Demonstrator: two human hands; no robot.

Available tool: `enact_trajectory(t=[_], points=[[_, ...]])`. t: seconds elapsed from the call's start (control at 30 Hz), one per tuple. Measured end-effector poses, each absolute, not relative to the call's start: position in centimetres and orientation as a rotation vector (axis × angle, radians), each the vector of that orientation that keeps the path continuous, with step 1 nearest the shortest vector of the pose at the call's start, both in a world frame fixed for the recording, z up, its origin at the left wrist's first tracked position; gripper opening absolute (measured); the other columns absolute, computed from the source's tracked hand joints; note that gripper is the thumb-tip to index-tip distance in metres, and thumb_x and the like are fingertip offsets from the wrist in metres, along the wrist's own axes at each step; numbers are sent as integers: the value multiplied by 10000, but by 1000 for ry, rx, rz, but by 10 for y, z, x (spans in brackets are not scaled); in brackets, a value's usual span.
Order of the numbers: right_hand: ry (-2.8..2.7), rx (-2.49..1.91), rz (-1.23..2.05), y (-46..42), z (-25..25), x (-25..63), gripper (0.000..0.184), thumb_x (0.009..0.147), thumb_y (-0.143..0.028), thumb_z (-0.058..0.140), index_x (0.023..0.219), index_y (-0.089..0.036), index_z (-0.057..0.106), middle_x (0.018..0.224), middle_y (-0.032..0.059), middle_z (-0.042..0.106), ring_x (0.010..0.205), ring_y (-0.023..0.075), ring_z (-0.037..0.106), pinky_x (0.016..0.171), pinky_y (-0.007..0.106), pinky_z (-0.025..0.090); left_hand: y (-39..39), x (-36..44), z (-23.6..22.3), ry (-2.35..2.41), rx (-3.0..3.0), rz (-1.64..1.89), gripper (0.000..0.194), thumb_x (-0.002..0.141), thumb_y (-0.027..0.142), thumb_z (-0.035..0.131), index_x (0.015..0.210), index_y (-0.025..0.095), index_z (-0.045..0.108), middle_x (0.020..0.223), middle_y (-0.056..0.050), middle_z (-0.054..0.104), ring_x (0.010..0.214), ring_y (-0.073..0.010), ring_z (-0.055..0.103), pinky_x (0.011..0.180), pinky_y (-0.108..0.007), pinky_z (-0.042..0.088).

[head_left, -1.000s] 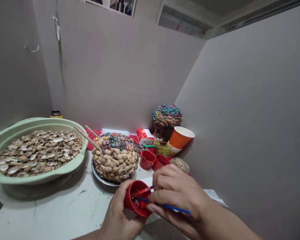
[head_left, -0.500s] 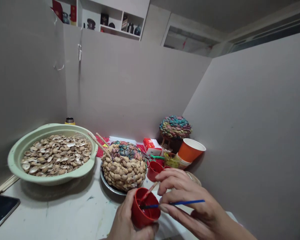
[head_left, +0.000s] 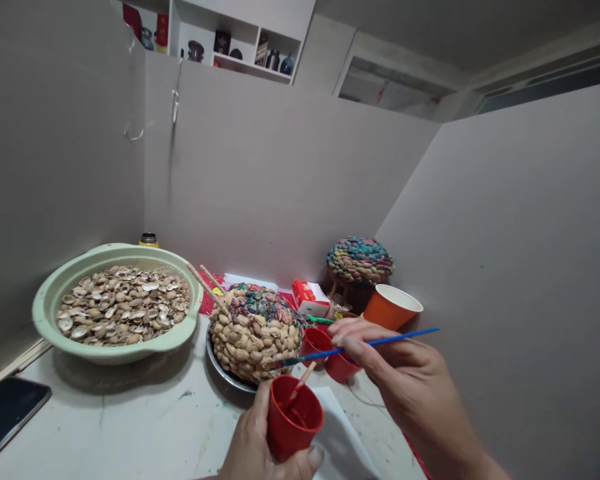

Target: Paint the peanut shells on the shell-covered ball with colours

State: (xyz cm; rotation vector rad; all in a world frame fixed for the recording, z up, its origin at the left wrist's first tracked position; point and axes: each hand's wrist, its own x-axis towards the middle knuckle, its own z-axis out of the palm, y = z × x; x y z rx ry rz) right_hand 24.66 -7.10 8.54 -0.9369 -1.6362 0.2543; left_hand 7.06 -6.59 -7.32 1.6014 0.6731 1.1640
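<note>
Red cup (head_left: 295,437) at six o'clock — stick (head_left: 305,380) inside — is wrapped by the left hand (head_left: 260,443); the right hand (head_left: 403,373) pinches a blue brush (head_left: 400,337), its tip by the peanut ball (head_left: 255,340) at the cup's eleven o'clock.

Visible in the figure are three red cups (head_left: 293,437), one orange cup (head_left: 384,310), one blue brush (head_left: 393,338), two rounded nut-covered forms (head_left: 255,343), two slender sticks (head_left: 207,289) projecting from one form, one metal dish (head_left: 220,372), one green basin (head_left: 44,325), one red-and-white box (head_left: 313,303) and one phone (head_left: 13,417).
</note>
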Motion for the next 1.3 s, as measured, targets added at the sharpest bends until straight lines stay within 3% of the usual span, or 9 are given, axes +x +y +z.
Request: enact_trajectory(t=[0.23,0.43,0.73,0.93,1.03,1.17,1.3], points=[[-1630,-814,140,-34,88,209,192,932,-310,776,753,-241,777,766,33,785,777,204,760,775,327,642,-66,71,-61,651,1597,1097,569,713,534,715,1130,175,571,899,-85,702,763,-232,623,750,-353,529],[-1716,-759,123,-17,89,188,150,903,-158,737,778,-239,750,787,21,782,781,190,745,771,320,613,-66,73,-64,722,1608,1041,661,655,502,726,1192,163,543,974,-125,710,809,-258,614,777,-387,502],[-1782,-764,84,-7,86,192,162,911,-132,718,787,-235,731,773,17,771,751,184,730,748,314,586,-64,73,-63,704,1579,1000,670,635,428,736,1212,156,530,977,-112,693,808,-239,578,752,-363,466],[-1793,-759,23,-11,85,193,158,921,-123,712,810,-235,722,793,20,776,774,191,732,769,333,578,-65,72,-64,712,1613,1009,570,633,381,779,1116,182,550,936,-75,680,773,-209,564,727,-334,466],[-1811,-726,-21,-9,85,187,164,917,-129,714,793,-237,717,768,15,771,771,200,735,773,355,573,-65,72,-64,740,1626,1001,549,638,385,763,1100,188,540,910,-63,671,753,-200,543,699,-320,443],[-1840,-703,-69,-10,86,184,161,905,-129,717,786,-237,720,760,19,775,754,210,744,773,376,576,-65,73,-64,749,1612,963,695,618,418,747,1223,176,503,983,-99,689,799,-231,568,767,-360,476],[-1858,-730,-121,-19,91,192,150,900,-129,726,800,-241,722,766,27,781,767,225,751,809,403,588,-65,75,-66,731,1628,959,679,618,483,753,1180,179,522,959,-99,684,787,-235,566,770,-367,495]])
